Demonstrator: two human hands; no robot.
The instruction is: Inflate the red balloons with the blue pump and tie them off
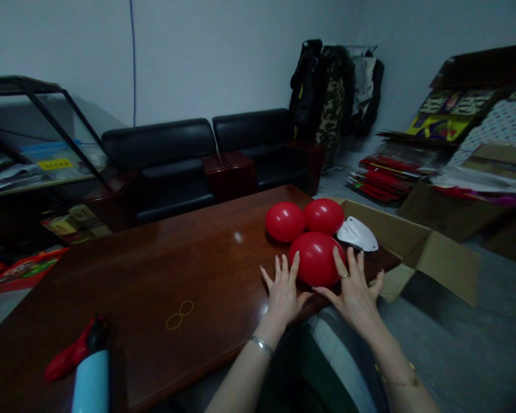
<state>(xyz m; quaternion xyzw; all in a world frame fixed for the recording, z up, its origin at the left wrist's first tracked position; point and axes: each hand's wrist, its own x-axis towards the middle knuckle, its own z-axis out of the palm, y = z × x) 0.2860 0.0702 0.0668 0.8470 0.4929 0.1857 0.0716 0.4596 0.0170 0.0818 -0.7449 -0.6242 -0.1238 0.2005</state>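
Observation:
Three inflated red balloons sit together at the right end of the brown table [155, 275]: a near one [316, 258], a back left one [285, 222] and a back right one [324, 216]. My left hand [282, 289] is at the left side of the near balloon, its fingers spread. On the other side, my right hand [356, 287] has its fingers spread too, with fingertips against that balloon. Neither hand is closed round it. A white mask-like item [358, 234] lies just right of the balloons.
Two joined yellow rings [179, 315] lie on the table. At its near left are a light blue cylinder [91, 383] and a red and black object [71, 358]. An open cardboard box [445, 264] stands beyond the right edge. Black sofas [167, 146] line the wall.

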